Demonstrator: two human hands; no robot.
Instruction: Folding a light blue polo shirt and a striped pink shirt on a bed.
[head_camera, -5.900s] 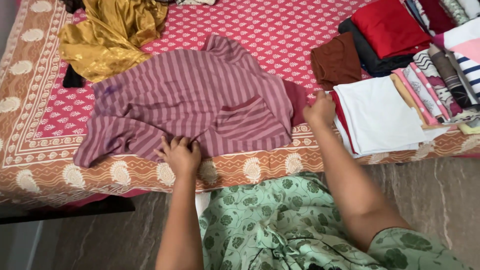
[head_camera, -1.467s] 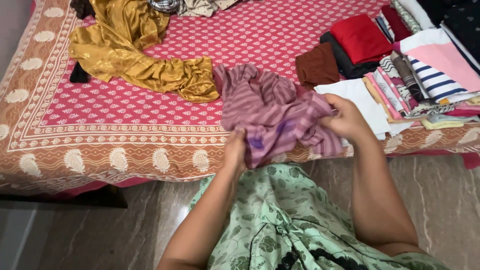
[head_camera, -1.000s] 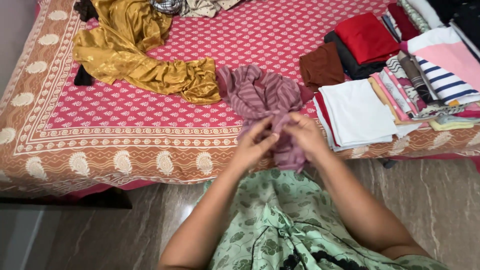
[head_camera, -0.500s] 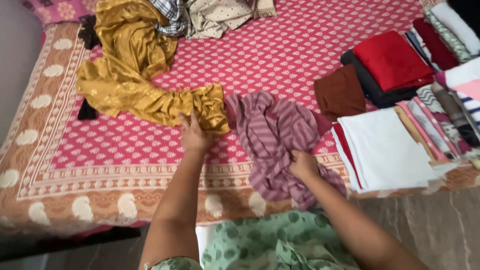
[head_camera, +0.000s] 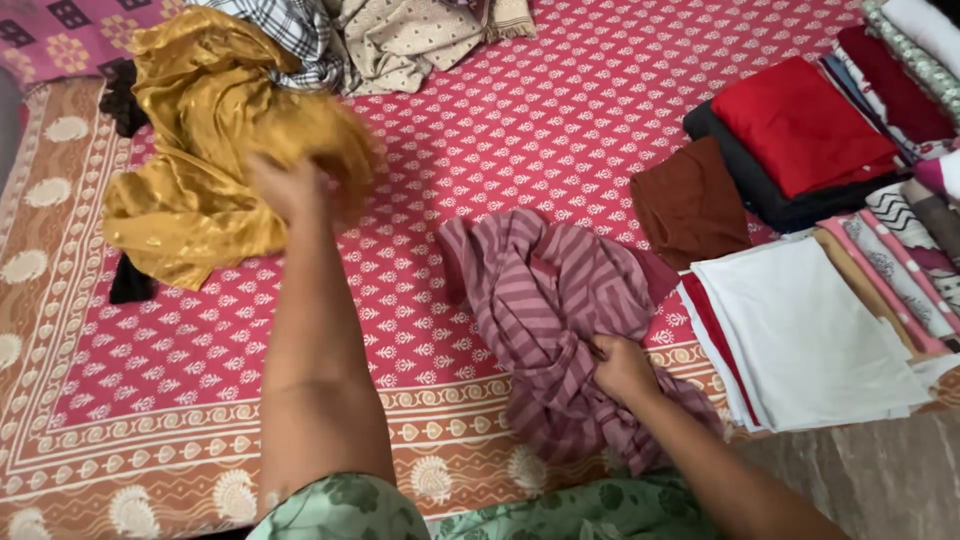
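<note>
On the red patterned bedspread (head_camera: 600, 130), left hand (head_camera: 285, 185) clutches gold cloth (head_camera: 200, 150); right hand (head_camera: 622, 365) grips striped garment (head_camera: 545, 300).

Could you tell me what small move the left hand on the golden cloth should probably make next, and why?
Probably draw the golden cloth toward the near edge of the bed. The left hand is on its bunched edge, blurred with motion, while the right hand rests on the crumpled striped garment. The bedspread in front of the person lies bare, so there is room to spread it.
</note>
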